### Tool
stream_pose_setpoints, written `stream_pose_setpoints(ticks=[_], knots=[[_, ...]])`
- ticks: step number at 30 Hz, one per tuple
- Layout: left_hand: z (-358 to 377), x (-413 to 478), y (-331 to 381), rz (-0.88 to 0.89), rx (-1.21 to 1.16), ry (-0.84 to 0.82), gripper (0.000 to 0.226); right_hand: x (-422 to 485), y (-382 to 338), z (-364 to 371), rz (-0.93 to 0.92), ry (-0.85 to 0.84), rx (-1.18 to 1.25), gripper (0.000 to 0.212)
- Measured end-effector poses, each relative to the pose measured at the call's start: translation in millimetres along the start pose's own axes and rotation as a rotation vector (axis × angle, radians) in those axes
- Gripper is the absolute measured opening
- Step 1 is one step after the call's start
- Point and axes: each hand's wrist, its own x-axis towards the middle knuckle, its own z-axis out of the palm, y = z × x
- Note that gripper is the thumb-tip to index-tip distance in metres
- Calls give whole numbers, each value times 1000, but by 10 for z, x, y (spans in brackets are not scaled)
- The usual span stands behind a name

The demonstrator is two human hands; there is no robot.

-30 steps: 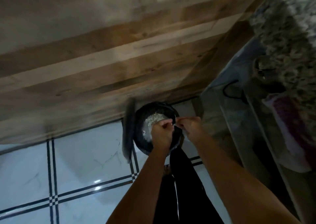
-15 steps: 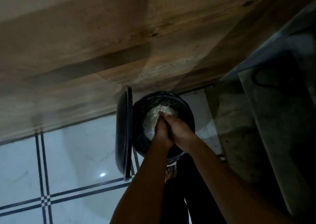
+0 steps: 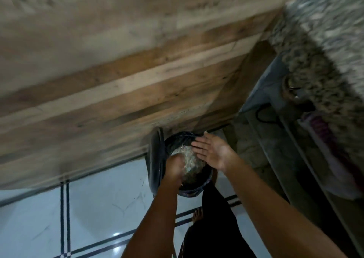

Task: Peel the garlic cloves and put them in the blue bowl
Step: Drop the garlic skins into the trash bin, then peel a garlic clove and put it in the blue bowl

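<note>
Neither garlic nor the blue bowl shows anywhere in this view, so where the cloves are and how many are peeled cannot be told. Both hands are over a bin on the floor, which reads as discarding skins, a clean-up step beside or after peeling; whether any cloves are left to peel is unknown. The right hand is held flat above the bin's mouth, fingers straight and spread, palm showing, holding nothing. The left hand hangs lower, at the bin's near-left rim, seen from the back and blurred; whether its fingers are curled or gripping anything cannot be told. The bin is round and dark, lined with a black, glossy, crinkled plastic bag, and its lid stands up on edge at the left, a thin dark disc. Inside lies a pale, papery, shredded heap, dry and light-looking, possibly garlic skin, though too blurred to say. Behind the bin rises a wood-grain wall in brown bands, matte. The floor is glossy white tile with thin dark double lines. At the right runs a speckled granite counter, rough-patterned, grey and white.
</note>
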Motion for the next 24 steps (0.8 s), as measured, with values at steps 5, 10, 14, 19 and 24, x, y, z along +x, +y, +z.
stream_pose_setpoints(ticks=[5,10,14,19,24], knots=[[186,-1113,556,308,-153,-188,30,-1096,-250,68,-185,23,39,43],[607,-2070,761,498,-90,-377,32,-2195,-443,-269,-422,80,175,37],[1134,-2707,660,563,-1,-550,26,-2987,-481,-796,-626,181,277,25],[1971,-3502,127,583,127,-774,19,-3882,-243,-1692,-787,337,437,24],[2703,-4286,-792,560,292,-970,22,-4697,335,-2638,-881,477,550,20]])
